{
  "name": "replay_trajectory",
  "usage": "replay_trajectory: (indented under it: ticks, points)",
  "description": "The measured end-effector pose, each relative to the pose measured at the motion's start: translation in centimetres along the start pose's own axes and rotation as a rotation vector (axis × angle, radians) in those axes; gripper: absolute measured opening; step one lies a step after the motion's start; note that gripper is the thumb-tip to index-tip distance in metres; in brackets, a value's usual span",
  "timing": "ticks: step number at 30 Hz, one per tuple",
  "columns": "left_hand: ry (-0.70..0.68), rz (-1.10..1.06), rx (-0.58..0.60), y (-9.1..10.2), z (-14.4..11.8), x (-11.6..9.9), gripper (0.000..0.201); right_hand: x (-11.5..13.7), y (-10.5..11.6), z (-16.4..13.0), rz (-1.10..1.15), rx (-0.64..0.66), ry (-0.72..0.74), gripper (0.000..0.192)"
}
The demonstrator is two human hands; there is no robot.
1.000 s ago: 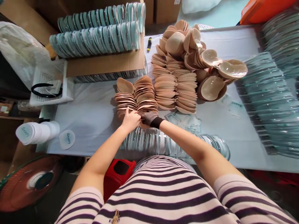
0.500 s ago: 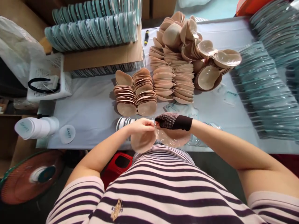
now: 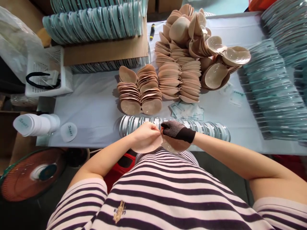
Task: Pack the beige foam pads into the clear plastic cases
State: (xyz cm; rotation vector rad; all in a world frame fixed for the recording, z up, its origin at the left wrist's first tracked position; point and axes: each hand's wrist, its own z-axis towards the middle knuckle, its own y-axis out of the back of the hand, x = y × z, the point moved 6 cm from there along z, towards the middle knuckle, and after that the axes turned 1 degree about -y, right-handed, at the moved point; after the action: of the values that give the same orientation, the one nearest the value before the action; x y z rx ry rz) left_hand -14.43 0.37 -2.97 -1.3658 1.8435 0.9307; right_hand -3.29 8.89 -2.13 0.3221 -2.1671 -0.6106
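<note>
A beige adhesive bra (image 3: 147, 145) with two shiny cups hangs between my hands at the table's front edge. My left hand (image 3: 149, 131), bare, pinches it at the inner edge of the left cup. On the other cup, my right hand (image 3: 175, 129) in a dark dotted glove closes its fingers close beside the left fingertips. The small middle piece between the cups is mostly hidden by the fingers. Just beyond my hands lies a row of clear plastic cases (image 3: 211, 129). Behind that, stacked beige bra cups (image 3: 140, 91) stand in neat rows.
More bra cups (image 3: 182, 28) are heaped at the back. Clear plastic shells (image 3: 271, 92) fill the right side, and packed cases (image 3: 93, 25) stand at the back left. A white basket (image 3: 67, 80), round white cards (image 3: 68, 132), small printed packets (image 3: 185, 110) and a cutter (image 3: 152, 32) lie about.
Both hands stay together at the bra's middle. Its cups have tilted and sit slightly higher in view. The head view has shifted a little, showing more of the case row.
</note>
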Motion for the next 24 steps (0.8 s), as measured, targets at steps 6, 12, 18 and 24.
replay_trajectory:
  ticks: [6,12,18,24]
  points:
    - [-0.031,0.081,-0.037,0.0,0.4,0.5,0.022,-1.0,-1.3,0.1,0.069,-0.159,-0.009,0.018]
    - [0.005,-0.063,0.156,-0.3,0.8,1.0,0.023,-1.5,1.0,-0.4,0.029,-0.365,0.027,0.02]
    - [-0.06,-0.041,0.358,-1.5,0.5,-0.6,0.025,-0.8,2.9,-0.3,0.051,-0.036,0.143,0.023]
    - [-0.065,-0.079,0.336,-1.5,0.8,-1.9,0.031,-0.8,1.5,-0.4,0.208,0.358,0.246,0.032]
